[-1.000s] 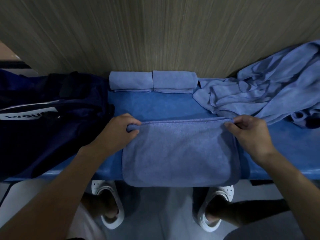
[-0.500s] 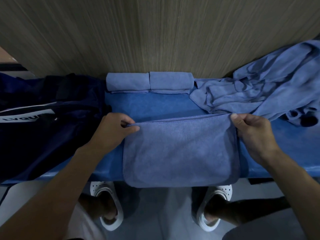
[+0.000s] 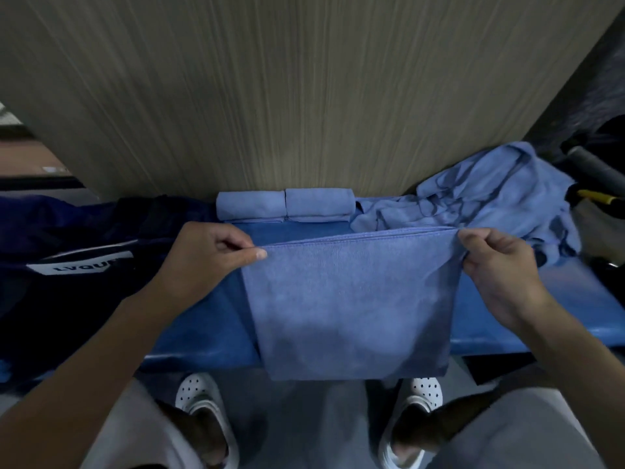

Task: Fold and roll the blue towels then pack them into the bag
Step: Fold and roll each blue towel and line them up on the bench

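Note:
A folded blue towel (image 3: pixel 351 299) hangs in the air over the front of the blue bench (image 3: pixel 203 336). My left hand (image 3: pixel 203 258) pinches its top left corner and my right hand (image 3: pixel 500 269) pinches its top right corner. Its lower edge drops past the bench's front edge. Two rolled blue towels (image 3: pixel 284 204) lie side by side against the wall. A heap of loose blue towels (image 3: pixel 483 198) lies at the back right. The dark navy bag (image 3: pixel 61 265) with a white label sits on the bench at the left.
A wood-grain wall (image 3: pixel 304 96) rises right behind the bench. Dark objects, one with a yellow part (image 3: pixel 598 198), stand at the far right. My feet in white perforated shoes (image 3: pixel 199 397) stand on the floor below the bench edge.
Both hands have lifted the folded towel's top edge off the bench and pulled it taut, so it now hangs instead of lying flat. The view has tilted.

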